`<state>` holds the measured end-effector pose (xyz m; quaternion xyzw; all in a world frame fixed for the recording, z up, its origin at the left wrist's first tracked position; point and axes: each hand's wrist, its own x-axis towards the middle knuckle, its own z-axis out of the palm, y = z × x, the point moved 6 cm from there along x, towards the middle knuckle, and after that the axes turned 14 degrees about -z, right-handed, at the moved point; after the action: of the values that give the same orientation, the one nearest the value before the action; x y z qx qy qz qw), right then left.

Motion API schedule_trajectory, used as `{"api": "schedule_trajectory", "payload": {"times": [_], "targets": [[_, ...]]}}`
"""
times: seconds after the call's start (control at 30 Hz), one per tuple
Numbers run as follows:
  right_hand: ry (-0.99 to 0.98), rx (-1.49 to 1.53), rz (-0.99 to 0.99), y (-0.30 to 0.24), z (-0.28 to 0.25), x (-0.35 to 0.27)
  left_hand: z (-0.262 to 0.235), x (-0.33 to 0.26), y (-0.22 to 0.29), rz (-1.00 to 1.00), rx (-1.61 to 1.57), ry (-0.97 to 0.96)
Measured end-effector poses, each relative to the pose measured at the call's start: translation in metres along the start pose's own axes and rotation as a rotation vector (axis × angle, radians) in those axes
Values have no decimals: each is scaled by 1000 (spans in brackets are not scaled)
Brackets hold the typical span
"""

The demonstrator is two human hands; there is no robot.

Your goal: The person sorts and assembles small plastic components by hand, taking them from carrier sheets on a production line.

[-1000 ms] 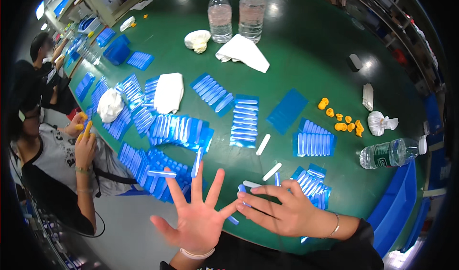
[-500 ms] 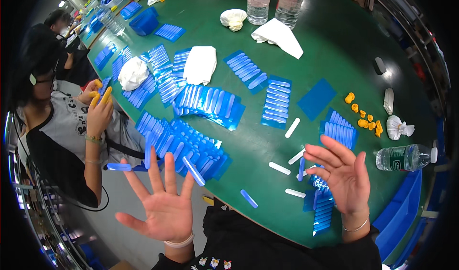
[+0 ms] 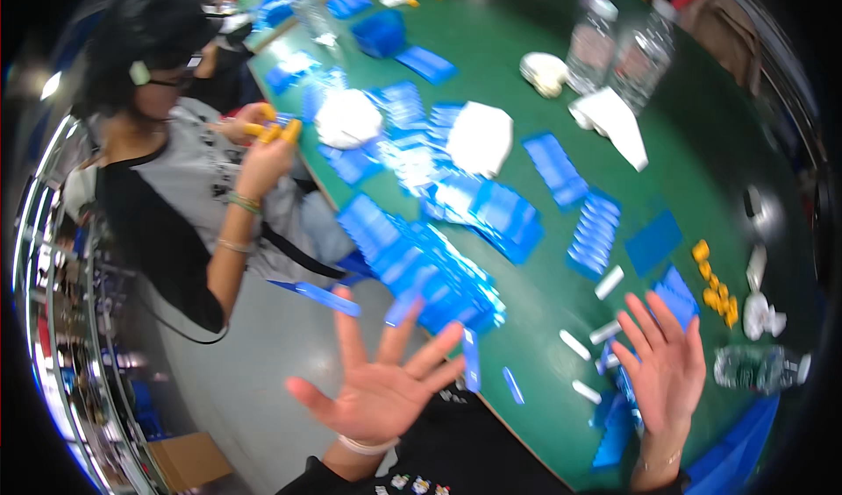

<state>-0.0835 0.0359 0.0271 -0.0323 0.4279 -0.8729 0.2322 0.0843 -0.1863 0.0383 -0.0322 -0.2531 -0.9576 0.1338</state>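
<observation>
My left hand (image 3: pixel 377 398) is raised palm up beyond the table's near edge, its fingers spread. Narrow blue strips (image 3: pixel 327 299) lie at its fingertips and look stuck there; one blue strip (image 3: pixel 472 360) hangs from a finger on its right side. My right hand (image 3: pixel 664 368) is also open, palm up, above the table, gripping nothing. Beside it lie several short white strips (image 3: pixel 574 344) and a small blue strip (image 3: pixel 513 385). Blue sheets of strips (image 3: pixel 614 438) are partly hidden behind the right hand. The picture is smeared by motion.
A big heap of blue strip sheets (image 3: pixel 421 258) covers the table's left part. Beyond are white cloths (image 3: pixel 480 138) and upright bottles (image 3: pixel 591 43). Yellow finger cots (image 3: pixel 715 289) and a lying bottle (image 3: pixel 759 369) sit at right. A co-worker (image 3: pixel 167 162) sits at left.
The whole view has swung, so the table and the co-worker appear farther right. Both my hands stay raised and open, and the blue strips remain at my left fingertips.
</observation>
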Motion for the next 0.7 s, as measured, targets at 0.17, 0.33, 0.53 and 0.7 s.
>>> {"api": "schedule_trajectory", "payload": {"times": [0.17,0.33,0.53,0.7], "targets": [[66,49,27,-2,-9,-4,-1,4,-13,-122,-100,-20],[160,98,93,6,-9,3,-1,8,-13,-153,-322,-100],[17,265,151,-7,-7,8,-2,19,-16,-158,-487,-134],[-8,162,159,-5,-12,10,-1,22,-17,-160,-500,-130]]}}
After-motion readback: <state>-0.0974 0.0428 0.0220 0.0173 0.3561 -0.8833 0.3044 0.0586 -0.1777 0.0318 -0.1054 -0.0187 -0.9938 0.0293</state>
